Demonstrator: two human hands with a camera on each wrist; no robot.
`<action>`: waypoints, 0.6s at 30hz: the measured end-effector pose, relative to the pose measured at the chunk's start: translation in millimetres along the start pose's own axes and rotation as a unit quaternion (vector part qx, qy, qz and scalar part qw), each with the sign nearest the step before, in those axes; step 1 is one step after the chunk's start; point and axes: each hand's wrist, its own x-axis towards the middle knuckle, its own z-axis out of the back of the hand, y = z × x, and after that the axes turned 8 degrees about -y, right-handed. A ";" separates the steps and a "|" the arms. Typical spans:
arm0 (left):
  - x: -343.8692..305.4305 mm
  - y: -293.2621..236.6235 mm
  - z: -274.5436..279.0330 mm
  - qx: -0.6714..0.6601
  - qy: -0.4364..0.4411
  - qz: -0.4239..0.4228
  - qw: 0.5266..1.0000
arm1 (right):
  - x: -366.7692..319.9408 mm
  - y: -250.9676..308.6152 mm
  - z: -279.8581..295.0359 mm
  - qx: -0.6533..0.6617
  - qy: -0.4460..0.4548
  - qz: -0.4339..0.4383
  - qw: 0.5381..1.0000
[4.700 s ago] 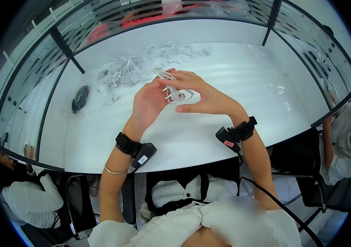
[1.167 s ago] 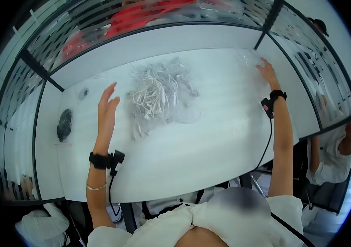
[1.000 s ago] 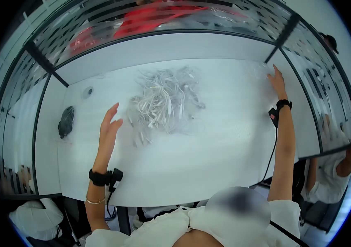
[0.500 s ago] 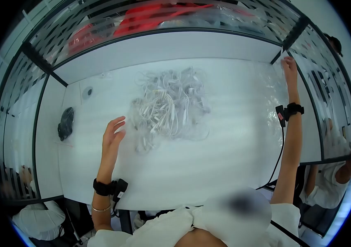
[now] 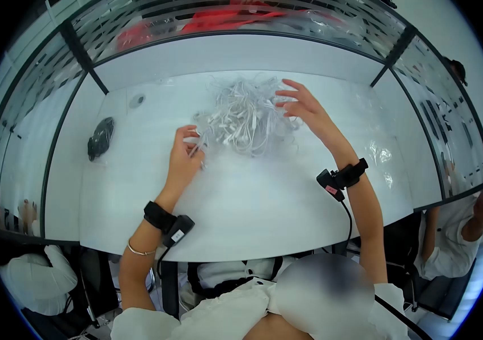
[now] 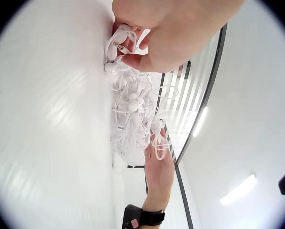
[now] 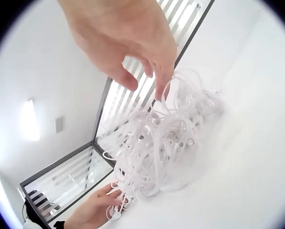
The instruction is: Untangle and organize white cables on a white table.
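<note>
A tangled pile of white earphones lies towards the back of the white table, cords looping over each other. At its near left edge, my left hand pinches a white earphone cord; the left wrist view shows the looped cord between thumb and fingers, with a metal plug and a rounded white end beside it. My right hand hovers at the pile's right side, fingers spread and slightly bent. In the right wrist view its fingertips are right at the top loops, and nothing is gripped between thumb and fingers.
A dark bundle in clear plastic lies at the table's left, near a round grommet. Thin clear plastic is spread at the right. Low white partitions with dark-framed glass enclose the back and sides. People sit on both sides.
My right hand has come from the far right corner to the pile. My left hand has moved forward and right and taken hold of an earphone cord. Earlier, both hands held a white corded bundle.
</note>
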 end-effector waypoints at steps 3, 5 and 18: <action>5.3 8.2 4.8 0.017 -0.064 -0.050 0.997 | -20.7 -1.1 1.0 -0.011 -0.101 0.020 0.995; 4.5 7.3 5.1 0.040 -0.080 -0.053 0.995 | -29.7 -7.7 6.2 -0.057 -0.139 0.013 0.989; 6.0 2.1 -0.6 0.230 -0.055 -0.172 0.956 | -46.5 -2.6 -71.5 -0.331 -0.042 0.247 0.910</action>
